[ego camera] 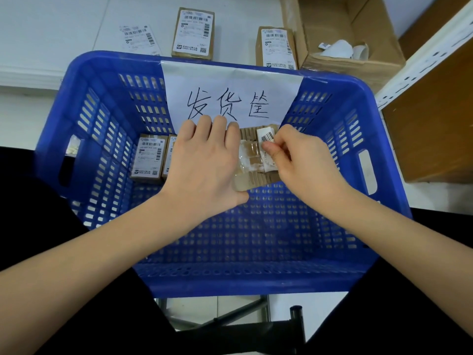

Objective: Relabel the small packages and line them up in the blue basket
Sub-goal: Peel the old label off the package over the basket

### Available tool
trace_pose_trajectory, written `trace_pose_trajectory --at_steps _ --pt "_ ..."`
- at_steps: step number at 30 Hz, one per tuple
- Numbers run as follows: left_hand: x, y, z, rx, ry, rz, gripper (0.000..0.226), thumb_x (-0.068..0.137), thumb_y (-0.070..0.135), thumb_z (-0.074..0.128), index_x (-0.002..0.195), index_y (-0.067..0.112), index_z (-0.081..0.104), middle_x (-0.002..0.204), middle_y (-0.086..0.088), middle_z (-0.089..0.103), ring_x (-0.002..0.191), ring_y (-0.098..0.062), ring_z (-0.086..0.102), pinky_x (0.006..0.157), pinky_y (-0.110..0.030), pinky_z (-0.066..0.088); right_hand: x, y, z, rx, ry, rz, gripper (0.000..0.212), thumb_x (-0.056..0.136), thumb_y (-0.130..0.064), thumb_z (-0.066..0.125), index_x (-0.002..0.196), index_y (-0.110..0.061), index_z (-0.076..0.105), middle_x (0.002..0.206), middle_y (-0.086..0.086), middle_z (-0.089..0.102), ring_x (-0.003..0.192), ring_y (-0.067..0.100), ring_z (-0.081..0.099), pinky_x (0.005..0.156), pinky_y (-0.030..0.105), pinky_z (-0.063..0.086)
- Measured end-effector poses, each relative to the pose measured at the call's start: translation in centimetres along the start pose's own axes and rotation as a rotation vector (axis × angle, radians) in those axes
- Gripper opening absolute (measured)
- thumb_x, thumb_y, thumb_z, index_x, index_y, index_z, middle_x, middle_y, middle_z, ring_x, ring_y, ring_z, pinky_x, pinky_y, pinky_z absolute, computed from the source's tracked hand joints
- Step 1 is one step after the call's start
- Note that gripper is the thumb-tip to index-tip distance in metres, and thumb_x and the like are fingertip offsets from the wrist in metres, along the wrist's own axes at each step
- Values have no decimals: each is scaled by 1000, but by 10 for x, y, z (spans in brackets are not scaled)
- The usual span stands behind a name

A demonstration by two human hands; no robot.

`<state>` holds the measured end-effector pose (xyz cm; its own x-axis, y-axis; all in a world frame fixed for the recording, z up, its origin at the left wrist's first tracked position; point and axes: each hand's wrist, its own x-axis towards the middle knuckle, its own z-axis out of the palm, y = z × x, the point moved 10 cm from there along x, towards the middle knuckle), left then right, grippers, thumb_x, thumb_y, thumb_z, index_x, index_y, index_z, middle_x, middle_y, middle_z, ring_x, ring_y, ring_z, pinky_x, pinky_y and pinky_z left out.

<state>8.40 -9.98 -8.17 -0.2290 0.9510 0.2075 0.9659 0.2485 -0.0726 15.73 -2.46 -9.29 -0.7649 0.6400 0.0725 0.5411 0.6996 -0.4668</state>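
**Handwritten sign on the basket**

A white paper sheet (231,98) is hanging on the blue basket (102,73), reading "发货筐". Shipping labels on the packages (193,32) are showing barcodes and QR codes, their print too small to read.

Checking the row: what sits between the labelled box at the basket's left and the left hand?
Head view: a second labelled cardboard box, mostly hidden by the left hand.

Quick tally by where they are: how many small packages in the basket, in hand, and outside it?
In the blue basket: 2 labelled packages
Held by left hand and right hand: 1 package
Behind the basket: 2 packages
Total: 5
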Motion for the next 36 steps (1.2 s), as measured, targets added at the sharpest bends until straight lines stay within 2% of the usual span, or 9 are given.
trace_pose_trajectory --at_steps 3,7,13,18,22,24,28,31,36 --pt "2 -1 0 6 -1 -4 68 49 53 63 91 1 56 79 -9 49 70 -25 44 65 -35 28 2 7 -8 179 -1 84 23 93 -34 56 95 -12 58 76 -10 59 73 7 58 69 23 46" --pt "1 2 2 -3 -20 7 71 46 55 65 91 1 56 79 -9 49 71 -25 44 65 -35 25 4 13 -8 281 -11 126 16 93 -24 57 85 -12 64 67 -14 55 62 -6 52 61 8 40" --pt "0 6 0 -35 -16 10 75 49 59 51 96 0 56 81 -9 50 72 -26 46 66 -35 28 3 12 -7 180 22 122 17 96 -17 52 88 -4 59 66 -3 54 59 11 46 60 29 38" --pt "-4 8 11 -46 -69 -11 84 43 61 64 99 -1 57 83 -10 52 74 -27 49 67 -35 37 2 2 -5 86 -3 93 13 96 -10 47 83 -7 48 65 -2 46 58 15 41 59 31 28" --pt "-7 10 14 -9 -97 -11 87 53 65 35 105 -2 54 86 -9 51 76 -27 48 69 -36 36 2 -7 -4 1 -36 60 12 96 -11 44 85 -10 44 71 6 48 67 24 43 59 32 23" --pt "-5 10 14 -1 -89 -4 89 54 65 31 108 -3 53 87 -10 52 76 -27 48 69 -36 36 2 -8 -6 -1 -29 58 12 97 -11 44 85 -10 43 70 4 46 67 22 42 59 31 22" --pt "-2 10 16 -19 -88 25 89 52 65 51 106 -5 54 89 -12 54 76 -27 49 71 -37 38 2 -7 -7 24 -23 53 13 97 -11 44 85 -6 48 67 1 47 66 21 42 59 31 24" --pt "-3 8 24 4 -137 21 102 41 63 72 113 -7 54 92 -14 56 79 -29 52 72 -38 40 2 -6 -3 97 -56 51 18 97 -19 49 87 -7 58 62 -7 48 64 19 46 61 32 33" --pt "-1 7 23 -25 -156 26 97 38 60 74 107 -5 58 86 -14 54 74 -29 51 67 -36 41 3 -1 -2 211 -162 89 20 91 -31 58 85 -13 65 69 -8 63 67 9 60 69 29 50"
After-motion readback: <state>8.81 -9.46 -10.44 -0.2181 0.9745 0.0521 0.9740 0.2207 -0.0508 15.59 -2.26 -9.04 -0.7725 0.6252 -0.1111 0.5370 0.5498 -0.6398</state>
